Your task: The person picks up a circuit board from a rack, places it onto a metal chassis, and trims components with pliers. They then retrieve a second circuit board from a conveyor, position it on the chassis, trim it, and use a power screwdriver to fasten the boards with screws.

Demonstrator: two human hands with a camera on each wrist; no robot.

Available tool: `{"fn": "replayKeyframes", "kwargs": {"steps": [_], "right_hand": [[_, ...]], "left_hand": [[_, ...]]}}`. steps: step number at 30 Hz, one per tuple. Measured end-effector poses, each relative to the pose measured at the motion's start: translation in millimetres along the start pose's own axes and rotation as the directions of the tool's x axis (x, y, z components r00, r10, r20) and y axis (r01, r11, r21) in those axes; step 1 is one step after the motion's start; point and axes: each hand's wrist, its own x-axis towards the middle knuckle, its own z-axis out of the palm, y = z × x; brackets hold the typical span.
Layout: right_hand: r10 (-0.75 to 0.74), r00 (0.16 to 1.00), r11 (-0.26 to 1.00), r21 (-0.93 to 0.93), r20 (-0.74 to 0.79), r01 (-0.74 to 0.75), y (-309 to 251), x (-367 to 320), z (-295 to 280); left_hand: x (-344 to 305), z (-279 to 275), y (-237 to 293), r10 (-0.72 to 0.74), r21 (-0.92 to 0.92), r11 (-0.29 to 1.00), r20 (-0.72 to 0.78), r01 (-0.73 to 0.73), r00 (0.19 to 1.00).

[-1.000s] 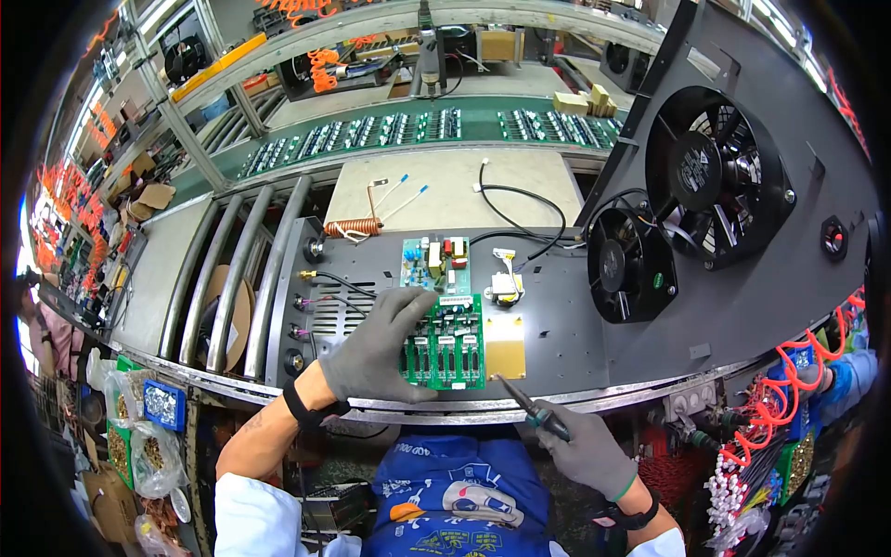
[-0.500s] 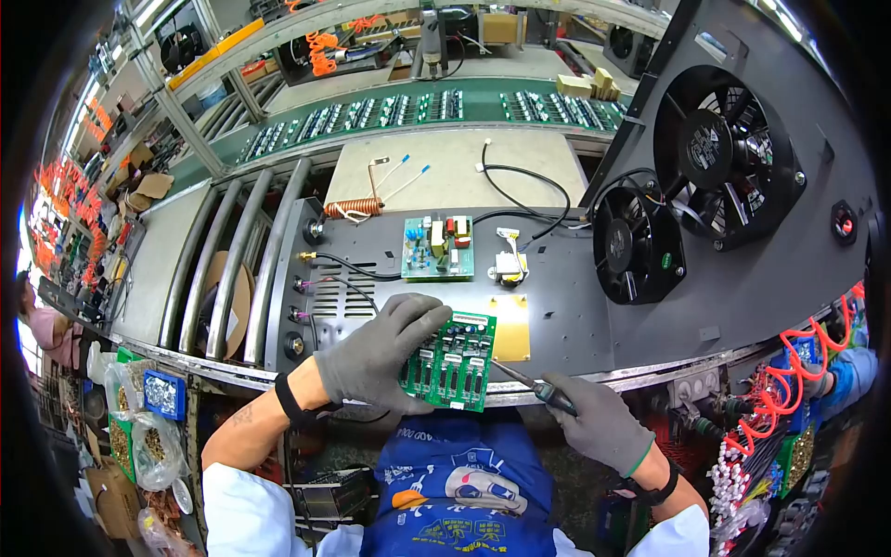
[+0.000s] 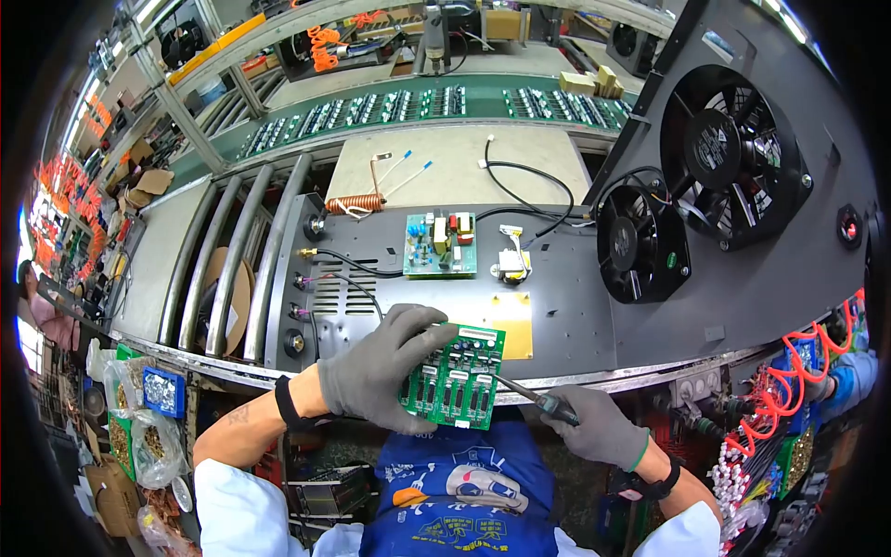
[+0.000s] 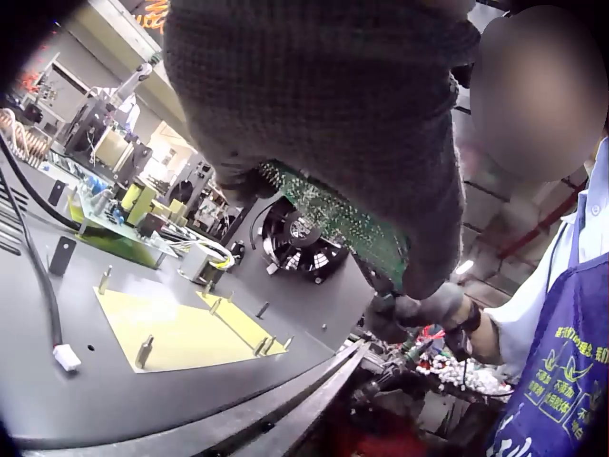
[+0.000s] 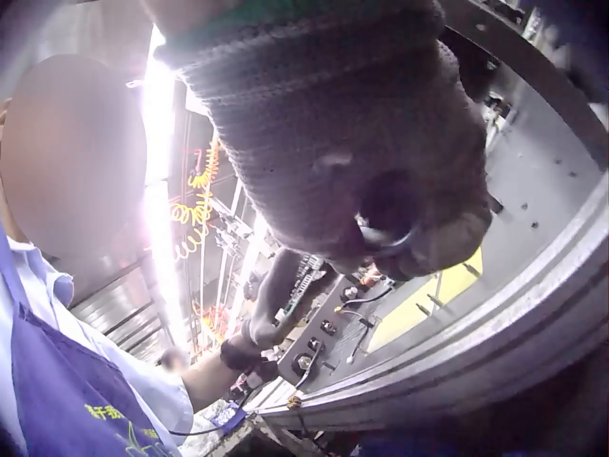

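Observation:
In the head view my gloved left hand (image 3: 371, 371) grips a green circuit board (image 3: 453, 381) by its left side, tilted, over the bench's front edge. Its soldered underside shows in the left wrist view, below the grey glove (image 4: 324, 114). My gloved right hand (image 3: 601, 432) holds a slim pointed tool (image 3: 559, 408) by its dark handle, the metal tip right at the board's right edge. Behind the board lies a yellow sheet (image 3: 512, 325) on the grey metal panel (image 3: 575, 325); metal standoffs (image 4: 145, 350) rise around it in the left wrist view.
A second circuit board (image 3: 440, 265) and a small transformer (image 3: 511, 269) sit on the panel. Two black fans (image 3: 733, 158) are mounted on the upright panel at right. A copper coil (image 3: 355, 203) lies behind, and rollers (image 3: 239, 269) run at left. Red coiled hoses (image 3: 789, 371) hang at right.
My left hand has lifted the circuit board off the panel and drawn it toward my body, uncovering more of the panel. The right hand's tool has come to the board's edge.

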Motion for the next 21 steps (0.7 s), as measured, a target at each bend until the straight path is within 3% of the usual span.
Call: {"fn": "replayKeyframes", "kwargs": {"steps": [7,10,13,16,17,18,21], "right_hand": [[-0.115,0.993,0.993,0.001,-0.040,0.115,12.0,-4.0,4.2],[-0.081,0.997,0.997,0.018,-0.004,0.081,19.0,-2.8,6.9],[-0.165,0.986,0.986,0.025,-0.013,0.165,29.8,-1.8,11.1],[-0.235,0.971,0.934,0.287,0.042,0.214,25.3,-2.1,27.1],[-0.227,0.971,0.936,0.289,0.068,0.199,11.7,-3.4,21.1],[-0.314,0.950,0.936,0.168,0.000,0.309,9.9,-2.4,19.9],[-0.210,0.954,0.937,0.234,-0.213,0.258,19.0,-0.2,21.9]], "left_hand": [[-3.0,-0.6,10.7,0.064,-0.010,0.998,-0.088,-0.066,0.994],[-4.8,3.9,13.5,0.067,-0.010,0.998,-0.106,-0.069,0.992],[-5.1,7.7,17.4,0.080,-0.029,0.996,-0.127,-0.085,0.989],[-1.7,11.2,27.3,0.023,-0.235,0.969,-0.207,-0.073,0.978],[5.7,2.3,28.7,0.021,-0.154,0.986,-0.227,-0.057,0.974],[5.7,-0.5,27.5,-0.080,-0.233,0.972,-0.218,0.027,0.973],[10.5,-11.2,9.3,-0.101,-0.051,0.995,-0.264,0.090,0.959]]}}
